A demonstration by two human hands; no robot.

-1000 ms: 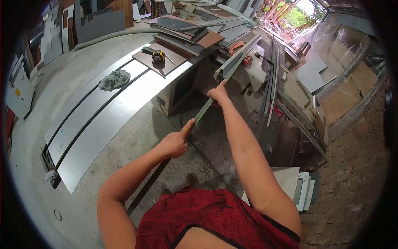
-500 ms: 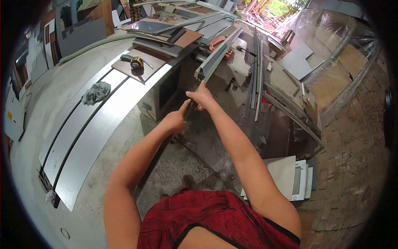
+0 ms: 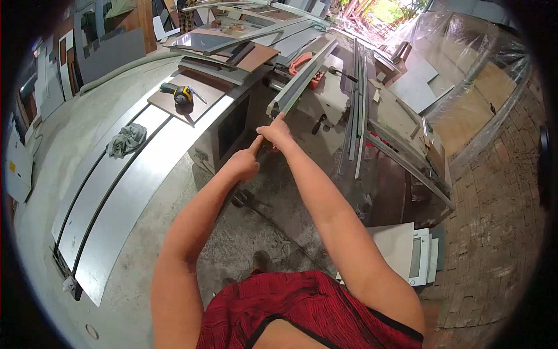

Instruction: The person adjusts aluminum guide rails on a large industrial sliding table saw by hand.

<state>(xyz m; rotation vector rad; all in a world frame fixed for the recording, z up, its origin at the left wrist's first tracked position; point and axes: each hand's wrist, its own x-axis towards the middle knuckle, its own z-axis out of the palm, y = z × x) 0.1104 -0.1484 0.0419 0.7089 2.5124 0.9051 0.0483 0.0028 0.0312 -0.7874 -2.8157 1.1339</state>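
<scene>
My left hand (image 3: 243,164) is closed, its index finger stretched up toward the right hand. My right hand (image 3: 277,134) is closed just below the near end of a long metal profile (image 3: 303,77), its index finger against or very close to that end. What the fingers hold is mostly hidden. A narrow dark edge shows below the left hand, partly covered by the forearm. Past the right hand, an orange-handled tool (image 3: 300,61) lies beside the profile. A black-handled tool (image 3: 318,124) lies lower, to the right.
On the left, a long shiny panel (image 3: 128,203) carries a grey cloth (image 3: 127,140). A yellow-and-black tape measure (image 3: 183,95) sits on a brown board (image 3: 195,110). Long thin strips (image 3: 356,110) lie at right. White-framed panels (image 3: 419,256) stand near a brick surface (image 3: 494,232).
The view has shifted slightly, and both hands appear a little further left. They stay close together at the profile's near end.
</scene>
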